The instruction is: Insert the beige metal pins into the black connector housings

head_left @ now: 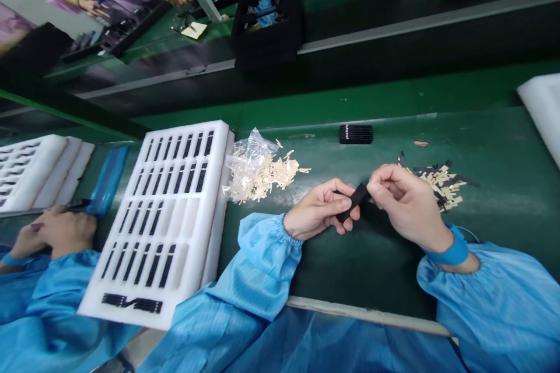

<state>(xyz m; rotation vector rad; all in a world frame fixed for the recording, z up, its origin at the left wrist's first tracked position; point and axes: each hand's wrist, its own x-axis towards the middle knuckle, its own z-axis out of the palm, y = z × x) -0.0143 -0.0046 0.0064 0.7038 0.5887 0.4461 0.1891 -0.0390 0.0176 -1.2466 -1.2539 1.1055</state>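
Peering over, I see the left hand [328,207] with its fingers clasping a small black block [357,197], tipped toward one o'clock. The right hand [405,198] works at the block's upper end, thumb and forefinger pinched narrow; whether they hold anything I can't tell, as the fingers hide the contact. It looks like close handiwork; next, I'd judge, calls for a steady clasp and light fingertips. At three o'clock, mixed strips [443,186] overlap confusingly; at two, white foam [545,111] is cut off.
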